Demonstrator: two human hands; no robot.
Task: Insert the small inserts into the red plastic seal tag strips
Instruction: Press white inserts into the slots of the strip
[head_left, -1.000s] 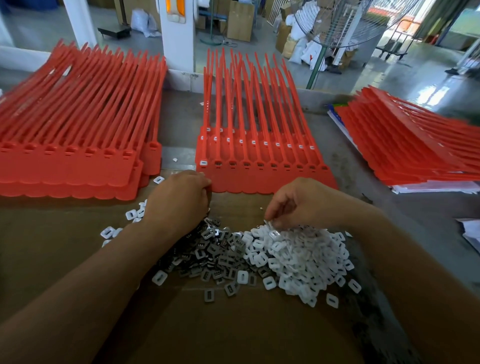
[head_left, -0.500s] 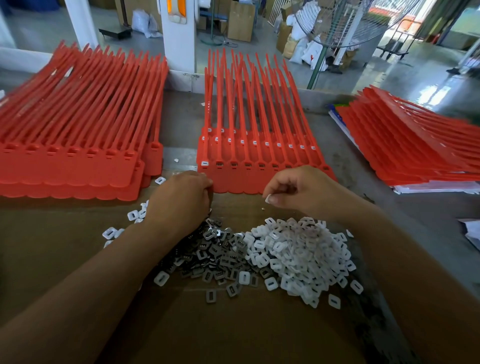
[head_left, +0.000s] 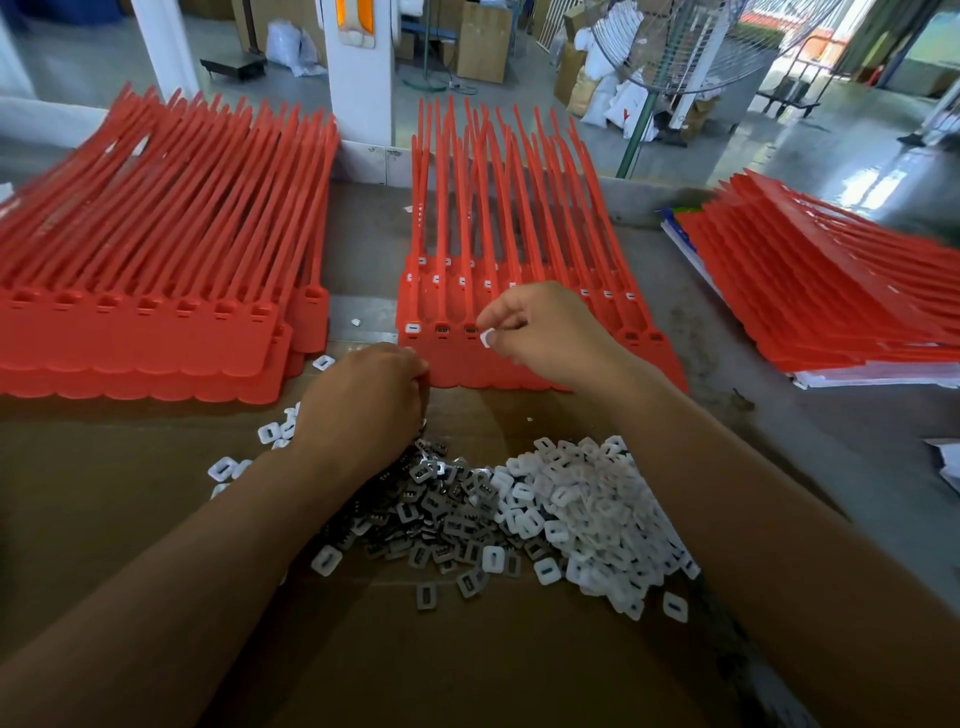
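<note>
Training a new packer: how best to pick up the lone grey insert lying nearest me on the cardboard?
Pinch the grey insert across its two long outer edges, from straight above: it lies flat on the cardboard, clear of the pile.

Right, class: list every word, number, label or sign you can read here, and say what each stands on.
No text can be read anywhere.
Red mark on the white sack in the background: too blurred to read.
Papers on the far right: print too small.
Red seal tag strips and the white insert pinched by the right hand: no lettering shows.
</note>
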